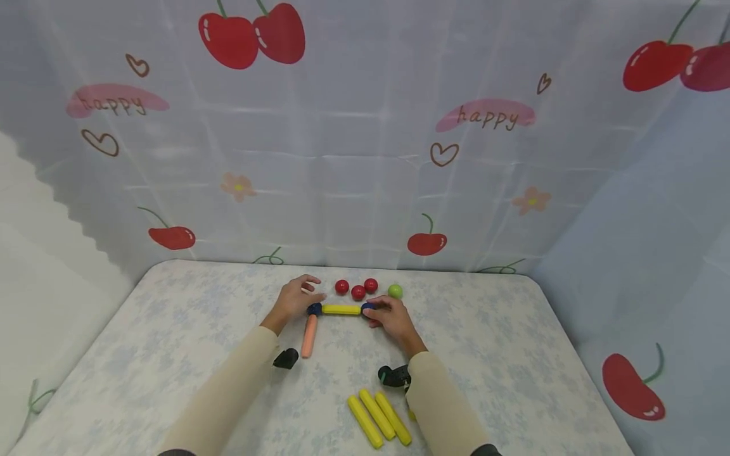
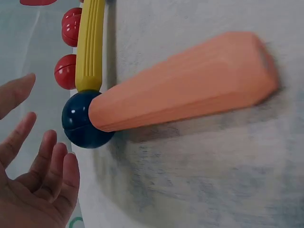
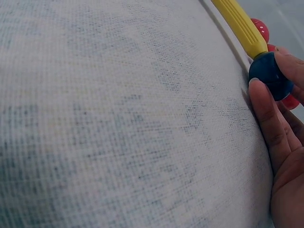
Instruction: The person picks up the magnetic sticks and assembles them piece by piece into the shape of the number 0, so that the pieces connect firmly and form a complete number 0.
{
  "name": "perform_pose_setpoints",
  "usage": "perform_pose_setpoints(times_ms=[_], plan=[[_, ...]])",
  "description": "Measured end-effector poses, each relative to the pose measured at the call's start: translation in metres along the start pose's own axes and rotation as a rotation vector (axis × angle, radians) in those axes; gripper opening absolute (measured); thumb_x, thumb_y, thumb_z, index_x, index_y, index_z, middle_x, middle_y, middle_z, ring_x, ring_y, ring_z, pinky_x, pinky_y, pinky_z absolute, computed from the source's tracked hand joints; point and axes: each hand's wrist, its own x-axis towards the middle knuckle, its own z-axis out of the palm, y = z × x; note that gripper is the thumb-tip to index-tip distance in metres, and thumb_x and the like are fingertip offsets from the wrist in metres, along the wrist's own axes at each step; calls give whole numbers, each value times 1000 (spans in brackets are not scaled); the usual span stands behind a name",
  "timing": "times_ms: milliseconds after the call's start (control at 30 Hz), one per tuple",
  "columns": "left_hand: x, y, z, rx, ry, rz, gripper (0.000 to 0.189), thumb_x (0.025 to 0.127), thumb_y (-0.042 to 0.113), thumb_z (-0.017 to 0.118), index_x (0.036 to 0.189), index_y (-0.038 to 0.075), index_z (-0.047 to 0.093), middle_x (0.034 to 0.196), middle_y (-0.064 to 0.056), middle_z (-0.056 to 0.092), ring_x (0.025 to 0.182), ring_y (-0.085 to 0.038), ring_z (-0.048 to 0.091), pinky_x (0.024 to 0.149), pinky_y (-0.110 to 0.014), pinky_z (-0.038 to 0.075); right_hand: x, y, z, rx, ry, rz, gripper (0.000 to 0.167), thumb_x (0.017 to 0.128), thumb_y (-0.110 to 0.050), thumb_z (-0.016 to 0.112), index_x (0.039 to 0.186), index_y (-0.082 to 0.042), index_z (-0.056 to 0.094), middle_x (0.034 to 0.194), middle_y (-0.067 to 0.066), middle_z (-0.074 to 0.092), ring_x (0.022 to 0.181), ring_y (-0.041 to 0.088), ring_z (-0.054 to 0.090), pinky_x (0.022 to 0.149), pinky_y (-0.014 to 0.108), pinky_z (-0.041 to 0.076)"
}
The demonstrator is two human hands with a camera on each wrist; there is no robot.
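Yellow plastic lies across the middle of the counter (image 1: pixel 490 354), folks, and we're looking at one yellow stick (image 1: pixel 341 310) with a ball at each end! Over on the right side, we have the right hand (image 1: pixel 393 320) in action, its thumb and fingers (image 3: pixel 263 109) pinching the right blue ball (image 3: pixel 267 73) at that end of the stick. Across to the left hand (image 1: pixel 293 301), and the fingers there are relaxed and parted, grasping nothing, just beside the left blue ball (image 2: pixel 78 121). From that ball an orange stick (image 1: pixel 309 337) runs back toward the person, making a corner with the yellow one, and the left wrist view gives us a fine look at the joint. Beyond the yellow stick we count three red balls (image 1: pixel 358 292) grouped together, with a green ball (image 1: pixel 395 291) to their right, near the right hand. Nearer to us, three spare yellow sticks (image 1: pixel 376 415) lie side by side on the counter, close to the right sleeve (image 1: pixel 447 405). And behind it all, we've got a pale curtain (image 1: pixel 353 202) printed with cherries, hearts, flowers and the word "happy".
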Motion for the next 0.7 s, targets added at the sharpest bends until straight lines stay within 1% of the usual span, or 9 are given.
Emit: perform_pose_setpoints(times_ms=[100,167,233,300,433,533,633,700], plan=[[15,8,8,47,-57,38,44,87,22,72,127,10,57,123,-16,57,112,-33,54,90,-46,47,1,0,0,-4,-1,-4,27,90,-11,69,114,-1,66,108,15,64,73,16,65,70,32,56],[22,11,14,85,-89,47,44,87,20,73,127,11,57,125,-17,56,114,-33,53,93,-47,46,1,0,1,-2,-1,2,27,90,-11,69,114,-1,66,108,15,64,73,16,65,70,31,56],[28,14,19,130,-107,53,45,86,19,73,128,11,56,125,-17,57,114,-33,53,94,-47,45,1,1,2,-2,-6,6,29,89,-12,69,115,-1,65,110,15,64,74,16,65,70,31,56],[33,18,24,155,-116,53,47,87,19,73,129,12,55,125,-17,56,114,-33,52,96,-47,44,1,1,2,5,-10,15,30,89,-12,69,116,-1,65,111,15,64,75,16,66,71,31,56],[41,24,30,205,-136,59,50,89,20,71,134,14,51,126,-18,55,117,-33,49,98,-49,41,0,0,2,14,-12,16,30,88,-12,70,115,0,65,112,15,63,77,17,66,71,31,56],[44,28,32,278,-161,73,51,91,22,68,138,13,50,127,-18,54,118,-33,48,100,-49,40,0,-1,2,19,-11,9,30,88,-11,71,115,0,65,110,15,63,78,17,66,71,31,56],[46,30,32,357,-182,90,47,92,21,65,136,10,52,126,-18,54,115,-32,50,99,-47,42,1,0,0,25,-16,-10,30,88,-10,71,115,1,65,109,15,63,79,17,67,70,32,56],[47,31,31,396,-191,100,43,92,21,65,132,8,56,123,-17,56,111,-30,52,97,-45,43,1,1,-1,28,-14,-16,30,88,-10,71,114,2,65,108,15,63,78,17,67,69,31,56]])
